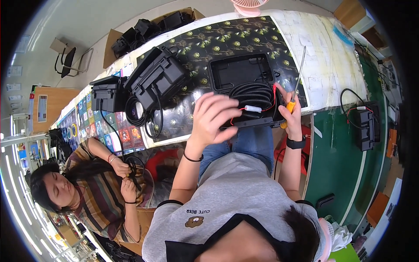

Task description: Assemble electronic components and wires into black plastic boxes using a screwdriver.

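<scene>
A black shallow plastic housing (240, 70) lies on the patterned dark table cover in front of me. At its near edge sits a coil of black corrugated tubing (253, 94), with a red wire and a small white connector (253, 108). My left hand (214, 117) hovers over the coil's left side with fingers spread and loosely curved; nothing is visibly gripped. My right hand (291, 109) is at the housing's right edge, closed around the yellow-orange handle of a screwdriver (298, 74) whose long shaft points away from me.
Two bulky black housings (157, 78) (109, 92) with looped black cables stand to the left. A co-worker at lower left handles a black cable (132, 168). Another black unit with red wires (365, 124) rests on the green surface at right. A cardboard box of black parts (144, 28) sits behind.
</scene>
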Demonstrator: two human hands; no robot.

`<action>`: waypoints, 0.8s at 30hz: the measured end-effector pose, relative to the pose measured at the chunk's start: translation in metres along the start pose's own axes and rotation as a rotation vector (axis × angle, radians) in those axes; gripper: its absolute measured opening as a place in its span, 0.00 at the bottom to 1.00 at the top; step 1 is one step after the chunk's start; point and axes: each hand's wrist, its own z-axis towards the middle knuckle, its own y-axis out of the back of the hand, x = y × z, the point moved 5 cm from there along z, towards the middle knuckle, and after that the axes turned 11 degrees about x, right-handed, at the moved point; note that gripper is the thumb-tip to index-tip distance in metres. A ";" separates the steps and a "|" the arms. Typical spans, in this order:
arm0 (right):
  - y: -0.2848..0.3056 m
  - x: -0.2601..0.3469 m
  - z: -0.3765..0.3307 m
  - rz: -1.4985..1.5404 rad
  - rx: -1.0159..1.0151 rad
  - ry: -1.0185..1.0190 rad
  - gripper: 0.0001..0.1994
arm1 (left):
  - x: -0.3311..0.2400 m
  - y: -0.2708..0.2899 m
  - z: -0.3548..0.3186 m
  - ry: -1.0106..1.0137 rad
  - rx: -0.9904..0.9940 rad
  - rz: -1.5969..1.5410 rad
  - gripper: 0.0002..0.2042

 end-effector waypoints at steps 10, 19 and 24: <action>0.003 -0.015 -0.017 0.102 -0.042 0.000 0.20 | 0.002 -0.017 0.032 0.266 0.190 0.014 0.25; 0.003 -0.016 -0.016 0.114 -0.021 0.005 0.20 | 0.001 0.024 0.017 0.257 -0.330 -0.333 0.25; 0.003 -0.016 -0.017 0.092 -0.026 0.016 0.21 | 0.010 0.068 -0.011 0.248 -0.919 -0.121 0.22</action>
